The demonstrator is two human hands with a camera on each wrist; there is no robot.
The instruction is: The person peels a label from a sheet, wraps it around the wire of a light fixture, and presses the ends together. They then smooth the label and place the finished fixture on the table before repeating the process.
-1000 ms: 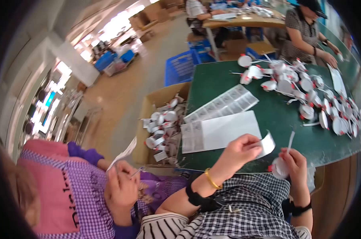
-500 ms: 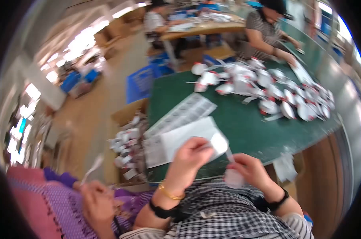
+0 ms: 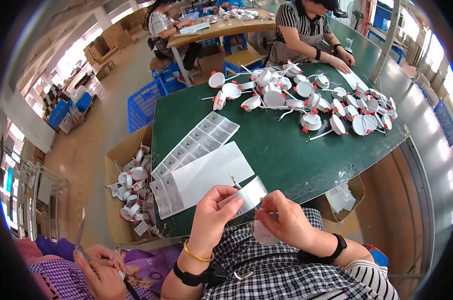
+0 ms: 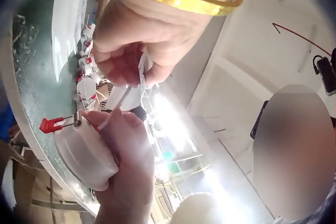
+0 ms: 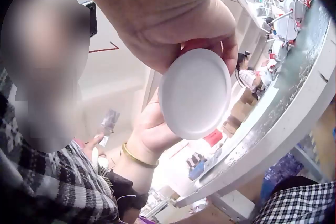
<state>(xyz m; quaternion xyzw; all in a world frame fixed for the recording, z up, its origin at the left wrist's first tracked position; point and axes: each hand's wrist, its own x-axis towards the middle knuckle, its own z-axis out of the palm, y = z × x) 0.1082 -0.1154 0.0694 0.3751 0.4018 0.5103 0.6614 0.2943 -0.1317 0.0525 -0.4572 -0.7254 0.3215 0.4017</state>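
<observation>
My left hand (image 3: pixel 214 215) pinches a small whitish label (image 3: pixel 252 194) between thumb and fingers. Its free end curls across toward my right hand (image 3: pixel 287 220), which grips a round white downlight (image 3: pixel 265 234) just beyond the table's front edge. In the right wrist view the downlight's smooth white face (image 5: pixel 195 95) is turned to the camera. A red spring clip (image 4: pixel 51 124) sticks out from its side in the left wrist view. The downlight's thin white cable (image 4: pixel 124 98) runs up from my right hand to the label, and its bare wire tips (image 3: pixel 233 178) show past the label.
A printed label sheet (image 3: pixel 199 140) and a mostly blank white sheet (image 3: pixel 216 172) lie on the green table (image 3: pixel 286 165). Several downlights (image 3: pixel 274 98) are heaped along the back. A carton (image 3: pixel 117 200) of more stands at left. One person (image 3: pixel 94 275) sits at left, another (image 3: pixel 304 35) works across.
My hands have come together, bringing the downlight's cable to the label; a second ago they were apart. The head view has turned, so the table now appears further left.
</observation>
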